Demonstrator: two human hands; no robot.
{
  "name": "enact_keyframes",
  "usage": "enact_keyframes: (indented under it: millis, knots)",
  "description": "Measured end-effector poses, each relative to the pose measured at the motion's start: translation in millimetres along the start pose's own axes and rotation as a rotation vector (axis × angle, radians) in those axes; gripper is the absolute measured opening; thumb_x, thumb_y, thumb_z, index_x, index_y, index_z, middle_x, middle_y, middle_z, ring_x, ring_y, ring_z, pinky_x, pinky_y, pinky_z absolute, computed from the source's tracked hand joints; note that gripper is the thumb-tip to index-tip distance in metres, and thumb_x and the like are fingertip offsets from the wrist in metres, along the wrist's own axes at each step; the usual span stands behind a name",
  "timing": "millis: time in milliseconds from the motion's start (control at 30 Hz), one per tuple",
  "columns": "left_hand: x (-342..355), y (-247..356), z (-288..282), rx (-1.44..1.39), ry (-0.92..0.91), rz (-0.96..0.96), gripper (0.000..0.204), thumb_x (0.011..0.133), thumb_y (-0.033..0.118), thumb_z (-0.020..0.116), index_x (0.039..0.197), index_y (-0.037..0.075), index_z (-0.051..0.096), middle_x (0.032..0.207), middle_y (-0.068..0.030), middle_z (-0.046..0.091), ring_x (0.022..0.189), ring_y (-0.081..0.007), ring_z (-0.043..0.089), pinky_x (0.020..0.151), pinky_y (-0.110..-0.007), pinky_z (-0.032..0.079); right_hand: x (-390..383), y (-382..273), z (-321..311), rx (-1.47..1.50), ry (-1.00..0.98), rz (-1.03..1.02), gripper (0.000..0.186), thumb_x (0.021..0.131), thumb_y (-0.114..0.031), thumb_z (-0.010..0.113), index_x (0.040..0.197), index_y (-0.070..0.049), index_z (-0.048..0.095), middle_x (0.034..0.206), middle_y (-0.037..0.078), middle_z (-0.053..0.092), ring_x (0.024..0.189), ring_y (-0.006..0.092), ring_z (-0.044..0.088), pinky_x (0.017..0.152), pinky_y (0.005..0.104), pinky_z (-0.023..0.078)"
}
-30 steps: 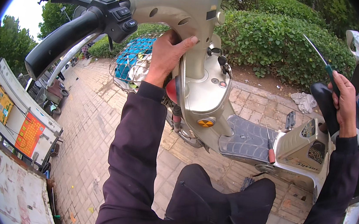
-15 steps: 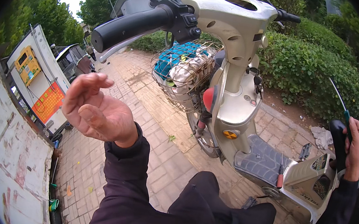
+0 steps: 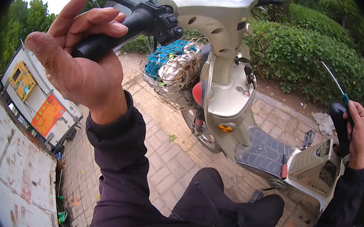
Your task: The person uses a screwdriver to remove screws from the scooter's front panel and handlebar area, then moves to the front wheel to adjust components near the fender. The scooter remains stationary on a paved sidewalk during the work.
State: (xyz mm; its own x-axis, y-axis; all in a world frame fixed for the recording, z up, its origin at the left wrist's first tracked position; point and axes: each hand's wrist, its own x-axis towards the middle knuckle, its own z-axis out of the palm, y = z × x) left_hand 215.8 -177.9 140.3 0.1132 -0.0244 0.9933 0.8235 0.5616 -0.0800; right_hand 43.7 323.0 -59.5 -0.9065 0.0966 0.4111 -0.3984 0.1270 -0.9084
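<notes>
Brick pavement (image 3: pixel 151 154) by a hedge (image 3: pixel 303 59): left hand (image 3: pixel 86 72) up at the handlebar grip (image 3: pixel 97 45)

A second earlier, the left hand was on the front column of the pale scooter (image 3: pixel 229 105); half a second earlier it hung in the air, clear of the bodywork. By this frame it had risen to the black grip. Palm up, loosely open, thumb out, one finger raised, the others half curled across part of the grip; contact could not be told. Right hand (image 3: pixel 358 130) unchanged: closed around a green-handled screwdriver (image 3: pixel 345 99), shaft pointing up and away, beside the black saddle (image 3: pixel 337 116). Scooter stood upright ahead of the person, wire basket (image 3: pixel 169 68) at its front loaded with blue and whitish stuff. Red-handled screwdriver (image 3: pixel 284 169) also unmoved, on the dark footboard (image 3: pixel 260 150).
</notes>
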Motion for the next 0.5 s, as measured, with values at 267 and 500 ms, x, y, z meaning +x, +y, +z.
enact_keyframes:
  millis: [267, 500]
  knots:
    - [2, -10, -9, 0.082, 0.070, -0.059, 0.080, 0.105, 0.067, 0.033, 0.120, -0.007, 0.059, 0.081, -0.0170, 0.073, 0.074, -0.0245, 0.072, 0.092, -0.057, 0.058, -9, -7, 5, 0.006, 0.064, -0.031, 0.031, 0.102, -0.034, 0.067, 0.113, -0.006, 0.070, 0.079, -0.002, 0.064, 0.047, -0.0010, 0.042, 0.039, 0.0158, 0.025]
    - [15, -16, -45, -0.162, -0.031, -0.030, 0.039, 0.097, 0.037, 0.057, 0.088, 0.000, 0.068, 0.071, -0.0104, 0.062, 0.062, -0.0211, 0.056, 0.089, -0.054, 0.050, -4, 10, -4, -0.148, 0.288, -0.303, 0.031, 0.105, -0.029, 0.063, 0.127, -0.007, 0.068, 0.090, -0.004, 0.064, 0.065, -0.0012, 0.046, 0.053, 0.0141, 0.032]
